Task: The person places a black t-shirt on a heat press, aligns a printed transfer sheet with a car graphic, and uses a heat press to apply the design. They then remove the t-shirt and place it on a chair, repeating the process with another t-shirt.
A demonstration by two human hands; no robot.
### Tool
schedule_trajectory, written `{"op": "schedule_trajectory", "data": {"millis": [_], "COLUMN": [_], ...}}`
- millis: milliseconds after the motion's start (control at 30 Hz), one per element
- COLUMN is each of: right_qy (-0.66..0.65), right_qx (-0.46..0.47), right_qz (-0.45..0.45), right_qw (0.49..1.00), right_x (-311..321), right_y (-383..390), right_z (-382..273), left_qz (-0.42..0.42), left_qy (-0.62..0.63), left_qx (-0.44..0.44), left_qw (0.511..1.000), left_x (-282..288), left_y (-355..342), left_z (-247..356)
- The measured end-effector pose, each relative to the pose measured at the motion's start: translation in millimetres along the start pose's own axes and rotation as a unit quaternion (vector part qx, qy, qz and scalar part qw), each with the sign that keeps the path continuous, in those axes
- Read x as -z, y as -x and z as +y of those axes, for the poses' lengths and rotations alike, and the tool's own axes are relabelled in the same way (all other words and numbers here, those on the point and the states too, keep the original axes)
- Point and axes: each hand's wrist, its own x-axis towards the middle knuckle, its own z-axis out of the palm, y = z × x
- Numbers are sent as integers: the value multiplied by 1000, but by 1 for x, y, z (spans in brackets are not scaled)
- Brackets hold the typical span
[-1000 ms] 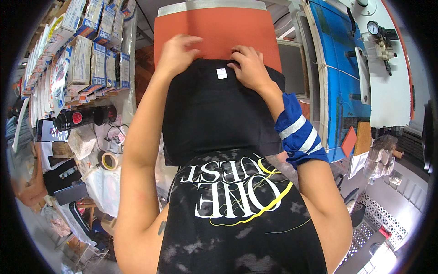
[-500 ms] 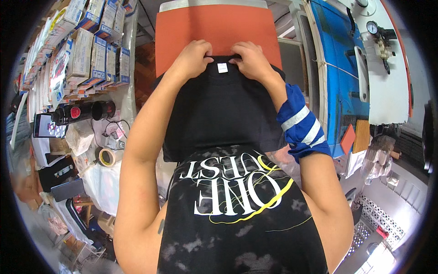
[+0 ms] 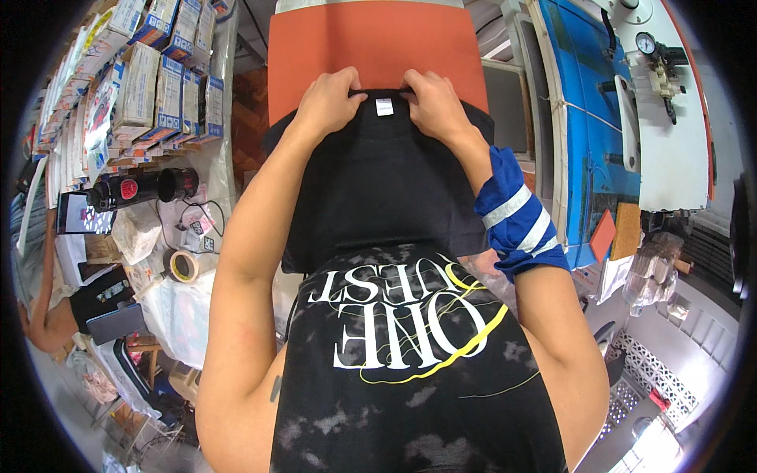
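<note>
A black T-shirt point(image 3: 378, 189) lies over the near part of an orange-red rectangular pad point(image 3: 378, 47), its collar pointing away from me. Pinched at the left end of the neckline, the fabric is held by my left hand point(image 3: 331, 101). My right hand point(image 3: 434, 102) grips the collar at its right end, fingers curled round the edge. Between both hands shows a small white label point(image 3: 384, 107) inside the neck. The shirt's lower part hangs toward my body. A blue cloth with pale stripes point(image 3: 520, 213) is wrapped round my right forearm.
Stacked cartons point(image 3: 142, 91) fill the upper left. Below them are a black cylinder point(image 3: 142, 188), a tape roll point(image 3: 184, 266) and a phone point(image 3: 117, 325). Along the right stand a blue panel point(image 3: 587, 142) and a white machine with a pressure gauge point(image 3: 646, 43). Another person's arm point(image 3: 49, 292) shows at far left.
The collar and both hands sit slightly higher on the pad, with the right hand shifted a little right. At far left, another person's arm has come more into view.
</note>
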Motion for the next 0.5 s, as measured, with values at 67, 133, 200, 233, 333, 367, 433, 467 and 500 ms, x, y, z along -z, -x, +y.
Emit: {"op": "schedule_trajectory", "data": {"millis": [67,133,200,233,333,367,433,467,500], "right_qy": [17,19,62,85,106,87,48,32,41], "right_qx": [0,-2,23,33,15,18,19,9,0], "right_qz": [-8,-26,35,64,152,110,24,-22,-73], "right_qw": [1000,999,997,994,983,990,998,999,996], "right_x": [1,1,-1,-2,-2,-5,-12,-4,4], "right_y": [0,0,4,6,17,24,40,43,46], "right_z": [0,0,-4,-8,-22,-21,-13,-14,-16], "left_qz": [-3,4,20,80,142,86,4,-19,-42], "left_qy": [4,-2,-18,-53,-110,-99,-128,-169,-210], "left_qx": [10,10,-2,-42,-133,-143,-148,-144,-140], "left_qw": [1000,1000,1000,994,975,981,981,975,967], "left_x": [2,2,-2,-3,-9,-12,-14,-10,-4], "left_y": [0,2,4,6,17,21,32,41,48], "left_z": [4,6,6,9,16,14,13,16,21]}}
